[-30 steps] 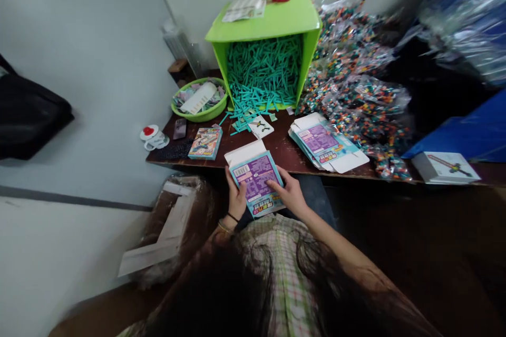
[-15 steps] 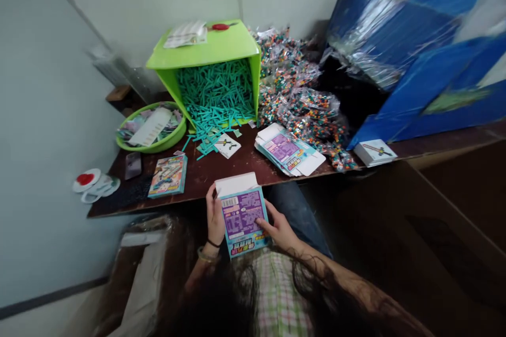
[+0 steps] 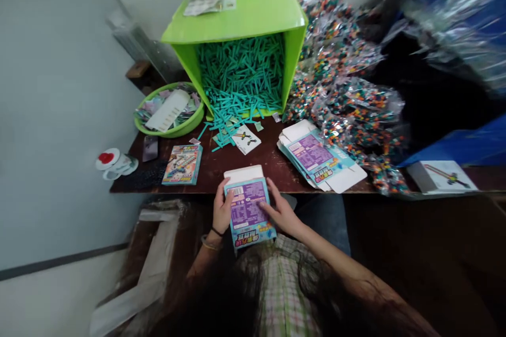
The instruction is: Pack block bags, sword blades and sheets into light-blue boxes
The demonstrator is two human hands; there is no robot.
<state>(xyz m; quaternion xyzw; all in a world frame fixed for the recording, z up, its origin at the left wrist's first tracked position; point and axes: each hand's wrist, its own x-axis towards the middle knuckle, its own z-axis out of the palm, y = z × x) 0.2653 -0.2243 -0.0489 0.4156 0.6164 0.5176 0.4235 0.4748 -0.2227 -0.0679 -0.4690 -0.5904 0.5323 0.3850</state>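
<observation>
A blue and purple printed cardboard box (image 3: 250, 210) is between my two hands, just off the table's front edge, its white end flap (image 3: 243, 172) standing out at the far end. My left hand (image 3: 222, 208) grips its left side, with the thumb on the printed face. On the right side, my right hand (image 3: 282, 211) holds it with the thumb lying over the purple panel. Beyond my hands, a stack of flattened boxes (image 3: 312, 151) in the same print lies on the table. A filled, closed box (image 3: 182, 165) lies to the left.
A lime green bin (image 3: 237, 23) on its side spills teal sticks (image 3: 245, 73) onto the table (image 3: 213, 168). Right of it are bags of small coloured pieces (image 3: 348, 63) and a stack of cards (image 3: 443, 176). At left stand a green basket (image 3: 197, 116), a phone (image 3: 151, 148) and a mug (image 3: 122, 164).
The camera view has turned left and come closer to the table. Both hands still hold the box, which is tilted a little differently.
</observation>
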